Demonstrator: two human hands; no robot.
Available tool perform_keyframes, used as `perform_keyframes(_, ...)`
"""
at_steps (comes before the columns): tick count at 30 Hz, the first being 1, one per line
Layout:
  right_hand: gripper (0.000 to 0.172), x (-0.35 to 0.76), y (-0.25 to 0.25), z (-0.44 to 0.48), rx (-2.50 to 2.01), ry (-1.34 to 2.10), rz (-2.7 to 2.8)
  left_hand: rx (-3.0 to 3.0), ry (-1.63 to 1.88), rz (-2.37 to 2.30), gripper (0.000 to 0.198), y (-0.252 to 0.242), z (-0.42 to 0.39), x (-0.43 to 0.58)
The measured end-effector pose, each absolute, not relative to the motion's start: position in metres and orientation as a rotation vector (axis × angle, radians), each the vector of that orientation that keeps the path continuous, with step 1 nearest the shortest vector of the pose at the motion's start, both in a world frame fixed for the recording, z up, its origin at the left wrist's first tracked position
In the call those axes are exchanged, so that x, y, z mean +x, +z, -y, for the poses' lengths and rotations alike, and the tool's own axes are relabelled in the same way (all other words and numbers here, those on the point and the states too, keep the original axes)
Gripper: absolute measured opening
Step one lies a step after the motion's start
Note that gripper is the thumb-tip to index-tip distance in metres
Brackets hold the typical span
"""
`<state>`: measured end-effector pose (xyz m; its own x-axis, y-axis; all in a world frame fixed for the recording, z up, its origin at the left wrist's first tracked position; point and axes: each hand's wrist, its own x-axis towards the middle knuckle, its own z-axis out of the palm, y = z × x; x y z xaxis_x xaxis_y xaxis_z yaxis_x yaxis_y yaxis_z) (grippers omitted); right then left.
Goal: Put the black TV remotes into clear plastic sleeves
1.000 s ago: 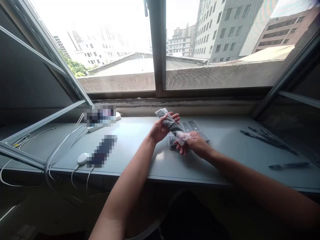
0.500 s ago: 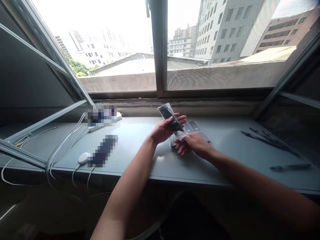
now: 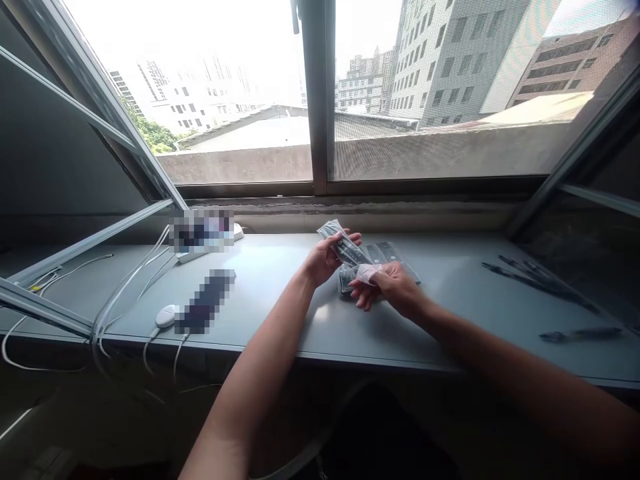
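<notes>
My left hand is closed around a long, dark, flat thing in clear plastic, which looks like a remote control. The thumb lies on top and the fingers pass underneath. At its near end, my right hand pinches the crumpled end of the clear plastic sleeve. The wrapped thing is held tilted above the table, its far end pointing to the window. Beneath and behind the hands lie similar dark items in clear plastic, partly hidden by the hands.
On the left are a white power strip, a white round charger, a blurred-out phone-like item and white cables. Several dark pen-like items lie at the right. A window ledge bounds the table behind.
The wrapped remote control has been lowered slightly and tipped flatter, with glare now across its plastic. My left hand has shifted down a little; my right hand still pinches the sleeve's end.
</notes>
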<state>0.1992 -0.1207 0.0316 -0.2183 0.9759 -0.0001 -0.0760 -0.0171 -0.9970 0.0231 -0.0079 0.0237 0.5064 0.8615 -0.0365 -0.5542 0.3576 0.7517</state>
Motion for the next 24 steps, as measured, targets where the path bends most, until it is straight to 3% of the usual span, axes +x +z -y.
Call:
perform_keyframes(6,0.033,0.199,0.033,0.12,-1.046,1.331,1.337,0.846,0.784,-0.492,0.032,0.018,0.007,0.024)
perform_keyframes(19,0.039,0.204,0.025,0.106,-0.806,1.4,1.167,0.546,1.182,-0.437,0.048,0.031,0.002,0.018)
perform_keyframes(24,0.058,0.202,0.03,0.107,-0.877,1.737,1.078,0.739,1.007,-0.423,0.043,0.029,0.011,0.022)
